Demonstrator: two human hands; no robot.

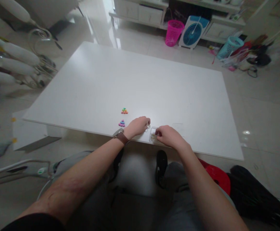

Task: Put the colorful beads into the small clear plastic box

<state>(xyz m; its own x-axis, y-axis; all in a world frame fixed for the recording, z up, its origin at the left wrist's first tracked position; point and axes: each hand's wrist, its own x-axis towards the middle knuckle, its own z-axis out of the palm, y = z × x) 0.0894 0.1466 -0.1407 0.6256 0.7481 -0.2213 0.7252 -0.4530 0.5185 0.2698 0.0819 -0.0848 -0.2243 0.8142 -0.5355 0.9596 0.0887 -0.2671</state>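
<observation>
Near the front edge of a white table (pixel 140 80), my left hand (pixel 138 126) has its fingers pinched on small metal rings (pixel 147 129). It wears a watch with a brown strap. My right hand (pixel 167 136) rests just right of it, fingers closed on a small clear plastic box (pixel 153 136) that stands on the table. Two little piles of coloured pieces lie left of my left hand: one pile (pixel 124 111) farther back, the other pile (pixel 121 123) nearer. A faint clear lid (pixel 178 127) lies behind my right hand.
A pink basket (pixel 174 32), a blue-and-white fan (pixel 193 32) and a teal basket (pixel 230 47) stand on the floor beyond the table. A rack of white rods (pixel 14 61) is at the left. A red stool (pixel 217 176) and a black bag (pixel 253 192) sit by my right leg.
</observation>
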